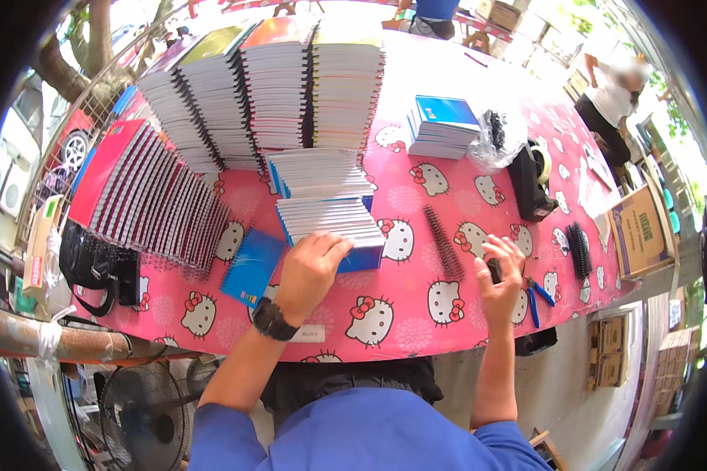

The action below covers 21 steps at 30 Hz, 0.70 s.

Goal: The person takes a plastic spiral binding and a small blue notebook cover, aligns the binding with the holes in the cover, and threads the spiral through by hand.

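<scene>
My left hand point(314, 263), with a black watch point(273, 320) at its wrist, rests on the front edge of a fanned pile of blue-covered notebooks point(330, 221). Its fingers are pressed together on the top pages, the tips partly hidden. A single blue notebook point(253, 265) lies beside that wrist. My right hand point(504, 271) is over the cloth, fingers apart and slightly curled. A small dark shape shows between thumb and fingers; whether it is held is unclear. Left of it lies a dark spiral coil point(443, 243); blue-handled pliers point(537, 302) lie to its right.
Tall spiral notebook stacks point(279, 86) and red-covered notebooks point(161, 196) stand left and behind. Further right are a blue notebook pile point(444, 125), a plastic bag point(495, 141), a black tape dispenser point(532, 184) and black coils point(578, 250). A carton point(640, 228) borders the pink cartoon-cat tablecloth point(404, 314).
</scene>
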Available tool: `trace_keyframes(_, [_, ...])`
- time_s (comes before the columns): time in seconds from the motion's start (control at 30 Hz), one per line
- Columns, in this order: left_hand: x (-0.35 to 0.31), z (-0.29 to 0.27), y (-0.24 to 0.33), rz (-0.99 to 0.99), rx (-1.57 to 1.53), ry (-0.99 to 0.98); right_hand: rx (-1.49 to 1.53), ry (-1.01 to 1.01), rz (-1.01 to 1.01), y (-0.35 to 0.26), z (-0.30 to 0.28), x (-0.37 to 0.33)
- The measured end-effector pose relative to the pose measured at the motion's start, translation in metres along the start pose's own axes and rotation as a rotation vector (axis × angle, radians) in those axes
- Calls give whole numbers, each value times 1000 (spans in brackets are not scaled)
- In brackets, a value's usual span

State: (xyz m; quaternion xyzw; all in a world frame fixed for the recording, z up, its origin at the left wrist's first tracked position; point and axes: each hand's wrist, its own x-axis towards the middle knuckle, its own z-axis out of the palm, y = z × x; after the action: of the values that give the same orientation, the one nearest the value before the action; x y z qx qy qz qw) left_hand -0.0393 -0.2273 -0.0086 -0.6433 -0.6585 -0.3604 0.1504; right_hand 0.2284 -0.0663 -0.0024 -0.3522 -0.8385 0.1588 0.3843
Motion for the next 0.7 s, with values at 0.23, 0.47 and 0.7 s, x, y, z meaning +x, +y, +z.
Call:
trace_keyframes(0.23, [-16,-17,51,-188,-217,-193,746,-282,80,-76,65,-39])
trace_keyframes(0.47, [-53,-16,39,-622,-438,27,1222,-225,415,-80,106,-67])
trace_keyframes(0.7, [-49,-4,66,-374,-192,99,1117,-165,443,-89,115,-64])
